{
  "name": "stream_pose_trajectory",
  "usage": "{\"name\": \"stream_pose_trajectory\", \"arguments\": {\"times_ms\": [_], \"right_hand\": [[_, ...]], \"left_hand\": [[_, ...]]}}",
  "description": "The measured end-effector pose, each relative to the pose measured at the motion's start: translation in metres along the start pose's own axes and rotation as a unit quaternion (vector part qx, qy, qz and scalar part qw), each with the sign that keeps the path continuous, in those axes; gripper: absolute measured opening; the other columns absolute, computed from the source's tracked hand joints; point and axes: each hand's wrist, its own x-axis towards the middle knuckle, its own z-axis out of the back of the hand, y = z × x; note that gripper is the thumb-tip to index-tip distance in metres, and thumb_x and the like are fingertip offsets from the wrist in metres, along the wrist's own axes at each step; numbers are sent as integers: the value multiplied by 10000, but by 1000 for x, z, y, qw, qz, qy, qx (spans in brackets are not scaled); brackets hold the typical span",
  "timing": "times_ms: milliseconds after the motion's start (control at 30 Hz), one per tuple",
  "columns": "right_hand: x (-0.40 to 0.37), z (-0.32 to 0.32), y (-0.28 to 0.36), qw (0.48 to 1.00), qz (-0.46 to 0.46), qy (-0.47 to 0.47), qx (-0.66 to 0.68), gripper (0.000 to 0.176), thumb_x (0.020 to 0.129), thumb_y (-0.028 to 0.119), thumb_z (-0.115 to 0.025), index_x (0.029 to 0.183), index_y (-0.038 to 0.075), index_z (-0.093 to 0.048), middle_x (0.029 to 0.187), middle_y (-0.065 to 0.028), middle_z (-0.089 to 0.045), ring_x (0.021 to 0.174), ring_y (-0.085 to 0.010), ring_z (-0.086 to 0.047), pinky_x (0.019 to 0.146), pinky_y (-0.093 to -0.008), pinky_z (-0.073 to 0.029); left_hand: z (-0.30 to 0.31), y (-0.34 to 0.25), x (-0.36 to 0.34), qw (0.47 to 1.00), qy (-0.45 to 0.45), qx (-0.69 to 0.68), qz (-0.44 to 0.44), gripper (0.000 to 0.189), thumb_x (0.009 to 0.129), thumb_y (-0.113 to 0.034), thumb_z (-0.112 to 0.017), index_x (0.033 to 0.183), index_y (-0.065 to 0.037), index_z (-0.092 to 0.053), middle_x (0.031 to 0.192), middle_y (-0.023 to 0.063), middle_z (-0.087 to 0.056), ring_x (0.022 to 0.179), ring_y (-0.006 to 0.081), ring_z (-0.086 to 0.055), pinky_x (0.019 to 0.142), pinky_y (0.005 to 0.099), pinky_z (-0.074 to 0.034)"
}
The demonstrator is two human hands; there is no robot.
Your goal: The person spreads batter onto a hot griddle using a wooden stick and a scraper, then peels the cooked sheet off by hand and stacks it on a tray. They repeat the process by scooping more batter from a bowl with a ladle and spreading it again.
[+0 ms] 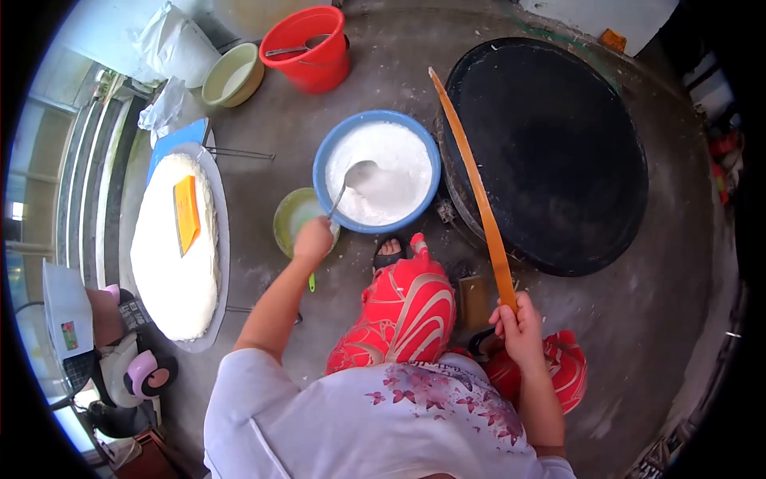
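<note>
My left hand (313, 240) is closed round the handle of a metal ladle (361, 171). The ladle's bowl lies in white batter-like stuff (391, 160) that fills a blue basin (321, 156). Below that hand is a small green bowl (285, 227) with pale liquid, partly hidden by the hand. My right hand (519, 323) grips one end of a long, thin wooden spatula (476, 180), its blade slanting up and left along the near edge of a big round black griddle (550, 152). The griddle's surface is dark and bare.
At left, a stack of white flat sheets (167, 247) lies on a round board (217, 311), an orange scraper (186, 215) on top. A red bucket (307, 72) and an olive basin (231, 84) stand at the back. A small fan (148, 374) is at lower left.
</note>
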Motion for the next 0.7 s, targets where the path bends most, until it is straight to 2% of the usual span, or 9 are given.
{"name": "stream_pose_trajectory", "arguments": {"times_ms": [67,167,333,433,467,500,533,567,700], "right_hand": [[0,-1,1,1000,0,0,3,83,878,58,-444,929,5,-481,670,-26,-561,507,-53,-467,473,-185,-378],[3,-1,7,1000,2,-9,9,82,878,58,-443,925,4,-483,669,-27,-562,503,-53,-466,472,-186,-379],[3,-3,7,1000,-1,-5,18,82,878,60,-445,921,1,-484,668,-30,-564,505,-51,-466,473,-186,-382],[2,-2,-1,1000,-6,-1,24,81,878,58,-445,921,2,-484,667,-28,-562,506,-51,-465,474,-183,-382],[3,-1,0,1000,-5,-3,22,83,878,58,-444,923,2,-484,666,-28,-561,506,-51,-465,475,-183,-382],[4,-1,1,1000,-2,-6,20,85,877,57,-442,926,2,-484,665,-28,-560,507,-51,-465,476,-183,-383],[3,-1,2,1000,2,-7,19,85,877,57,-442,926,2,-484,665,-28,-560,507,-51,-465,476,-183,-383],[4,-2,3,1000,-7,-3,23,87,877,58,-442,928,2,-485,665,-29,-560,508,-51,-467,476,-184,-383],[5,-5,4,1000,3,2,9,88,879,61,-443,930,3,-485,664,-28,-560,511,-52,-470,477,-186,-382]], "left_hand": [[-47,12,7,995,-50,29,-77,240,850,-164,-451,825,21,-602,769,204,-623,673,345,-610,590,439,-472],[-63,-25,3,951,146,-246,116,212,867,-165,-434,875,-3,-571,603,115,-558,465,209,-522,383,345,-392],[23,-38,-15,674,308,-646,184,207,881,-154,-414,979,-20,-536,545,5,-436,385,43,-292,315,197,-211],[21,-26,-17,895,102,-431,58,231,879,-171,-407,1004,-27,-536,580,80,-526,419,153,-460,343,296,-341],[8,-14,-13,894,100,-434,59,231,879,-171,-407,1004,-27,-536,580,80,-526,419,153,-460,343,296,-341],[-13,4,-6,982,50,-172,-56,238,874,-175,-414,1028,-35,-530,642,128,-563,513,237,-525,419,367,-392],[-24,12,-1,981,-6,105,-165,250,868,-179,-420,1052,-44,-524,705,175,-600,607,321,-590,496,437,-443],[-7,-13,-10,989,55,98,-97,247,857,-204,-437,1018,-50,-544,826,221,-602,819,401,-574,690,494,-442],[-7,-57,-6,999,-39,14,-22,244,847,-226,-445,877,-26,-580,849,215,-610,828,377,-587,729,452,-460]]}}
